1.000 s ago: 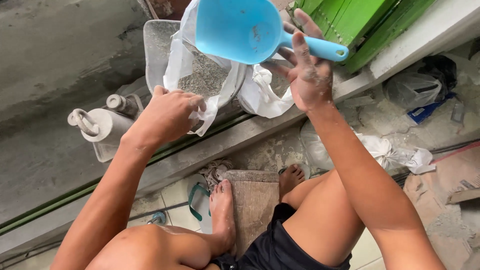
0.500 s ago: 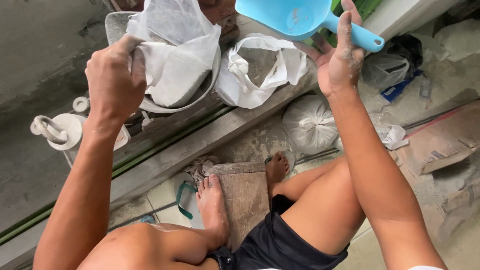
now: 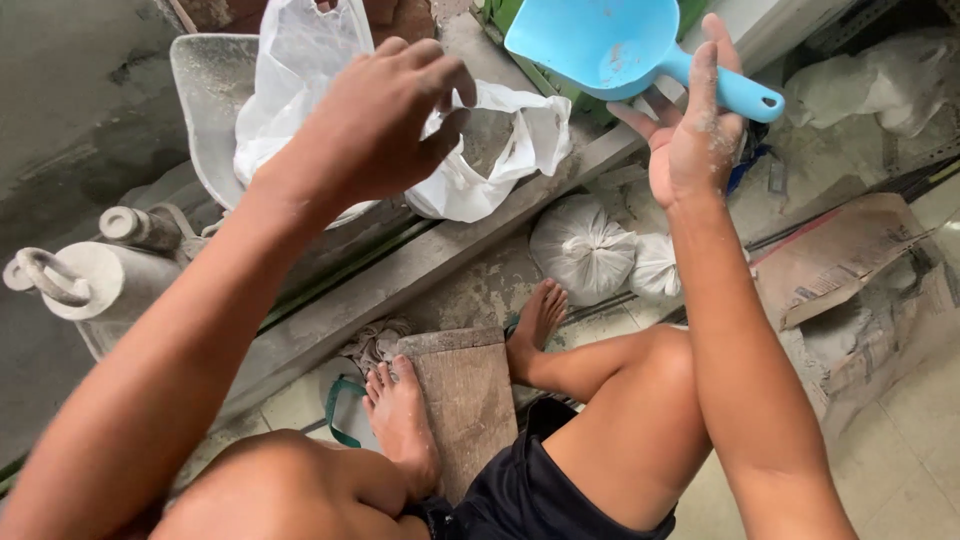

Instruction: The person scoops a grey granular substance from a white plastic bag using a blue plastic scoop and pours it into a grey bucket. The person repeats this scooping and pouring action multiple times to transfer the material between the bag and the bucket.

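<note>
Blue plastic scoop (image 3: 600, 45) sits at about 1 o'clock in the head view, bowl pointing left, handle running right and down into the right hand (image 3: 690, 140). That hand grips the handle loosely, thumb and palm under it, fingers partly spread and dusted with grey powder. Whether anything is in the bowl cannot be told from here.

Left hand (image 3: 370, 125) at 11 o'clock, fingers curled together, pinching the rim of a white plastic bag (image 3: 300, 70). The bag stands in a grey dusty tray (image 3: 205, 110) at 10 o'clock. A second white bag (image 3: 500, 160), mouth open, lies just right of the left hand at 12 o'clock, between the two hands, resting on a concrete ledge (image 3: 420, 270) that runs diagonally across frame.

Two tied white sacks (image 3: 585, 245) on the floor near centre, just beside each other, under the right forearm. Bare feet at 6 o'clock; the left foot rests on a worn wooden board (image 3: 465, 400). Green-strapped sandal (image 3: 340, 410) at 7 o'clock touching the board's left side. Grey dusted jug-like vessel with a ring handle (image 3: 70, 285) at 9 o'clock. Torn cardboard (image 3: 850, 255) at 3 o'clock.
</note>
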